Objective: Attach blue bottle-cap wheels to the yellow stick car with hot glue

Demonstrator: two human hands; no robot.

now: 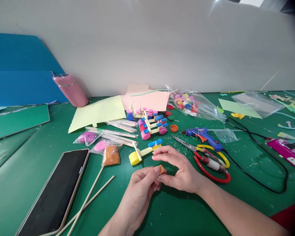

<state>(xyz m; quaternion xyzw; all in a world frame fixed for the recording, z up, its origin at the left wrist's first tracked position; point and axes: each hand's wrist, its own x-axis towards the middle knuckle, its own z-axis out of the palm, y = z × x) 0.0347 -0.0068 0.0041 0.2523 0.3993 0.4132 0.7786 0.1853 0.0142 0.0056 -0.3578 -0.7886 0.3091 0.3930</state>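
Observation:
My left hand (145, 186) is closed, pinching a small orange lump of clay (161, 169) between thumb and fingers. Beside it, my right hand (179, 168) has its fingers apart, with the thumb close against the lump; whether it touches cannot be told. Just beyond both hands lies a small figure (144, 151) made of a yellow lump, pale sticks and blue ovals; the right fingertips partly cover its far end. Similar pink and blue figures (152, 126) stand clustered behind it. A wrapped orange clay packet (111, 155) rests to the left.
A phone (57, 193) and crossed sticks (93, 193) lie left. Scissors (206, 157), a blue glue gun (204, 136) with a black cord, and a magenta power strip (286, 150) are right. A bag of bottle caps (189, 105) and a pink tumbler (71, 90) stand at the back.

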